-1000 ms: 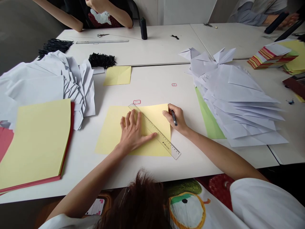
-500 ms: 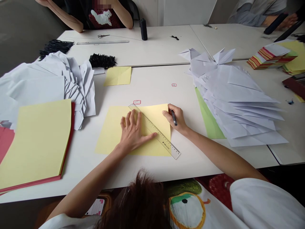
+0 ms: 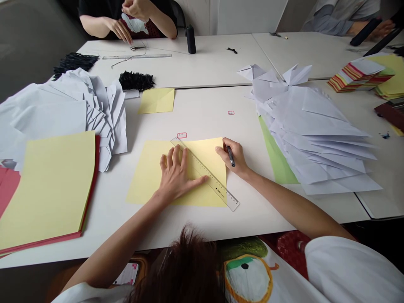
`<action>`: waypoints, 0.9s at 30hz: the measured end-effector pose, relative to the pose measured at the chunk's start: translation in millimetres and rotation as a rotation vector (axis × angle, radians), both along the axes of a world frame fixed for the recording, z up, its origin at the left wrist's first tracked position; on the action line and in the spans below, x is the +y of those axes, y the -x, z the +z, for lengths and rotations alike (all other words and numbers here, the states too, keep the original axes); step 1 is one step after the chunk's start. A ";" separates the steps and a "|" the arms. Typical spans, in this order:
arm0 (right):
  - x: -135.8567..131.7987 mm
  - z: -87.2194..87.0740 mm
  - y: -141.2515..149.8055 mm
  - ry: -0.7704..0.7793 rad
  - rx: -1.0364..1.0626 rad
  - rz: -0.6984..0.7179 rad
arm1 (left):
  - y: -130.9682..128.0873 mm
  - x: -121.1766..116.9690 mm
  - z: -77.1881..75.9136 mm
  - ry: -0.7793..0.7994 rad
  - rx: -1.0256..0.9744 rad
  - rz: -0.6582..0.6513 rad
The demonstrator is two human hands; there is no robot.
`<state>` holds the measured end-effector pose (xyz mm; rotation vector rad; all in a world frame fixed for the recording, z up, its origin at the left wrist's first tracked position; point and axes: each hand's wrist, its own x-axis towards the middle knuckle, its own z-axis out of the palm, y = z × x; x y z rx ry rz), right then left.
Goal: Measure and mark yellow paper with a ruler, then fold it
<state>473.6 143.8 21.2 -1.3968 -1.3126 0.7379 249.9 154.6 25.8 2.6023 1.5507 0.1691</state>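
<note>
A yellow sheet of paper [image 3: 145,176] lies flat on the white table in front of me. Across it, slanting from upper left to lower right, rests a clear plastic ruler [image 3: 217,187]. My left hand [image 3: 176,174] lies on the sheet and ruler with fingers spread and thumb stretched over the ruler, pressing down. At the sheet's upper right corner, my right hand [image 3: 235,156] is closed on a dark pen [image 3: 230,155], its thumb touching or just over the paper. The pen's writing tip is hidden from view.
On the left are a stack of yellow and red paper [image 3: 53,185] and piled white sheets [image 3: 47,105]. Folded white paper [image 3: 315,139] lies right, over a green sheet [image 3: 277,160]. A smaller yellow sheet [image 3: 158,101] lies farther back. Across the table sits a person [image 3: 126,21].
My hands, the ruler and the sheet stay in place. The person opposite has brought a raised arm down toward the table, and a dark thread now loops near the scissors there.
</note>
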 end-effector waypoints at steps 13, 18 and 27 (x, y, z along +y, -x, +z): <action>-0.1 0.1 -0.2 -0.007 0.012 0.008 | 0.8 -0.1 -1.8 -0.004 -0.011 -0.003; -0.2 -0.4 -0.4 -0.004 0.008 0.000 | 0.9 0.3 -2.7 -0.013 -0.005 -0.004; 0.2 -0.2 -0.1 -0.005 0.012 0.001 | 1.0 0.2 -2.6 -0.015 -0.012 -0.011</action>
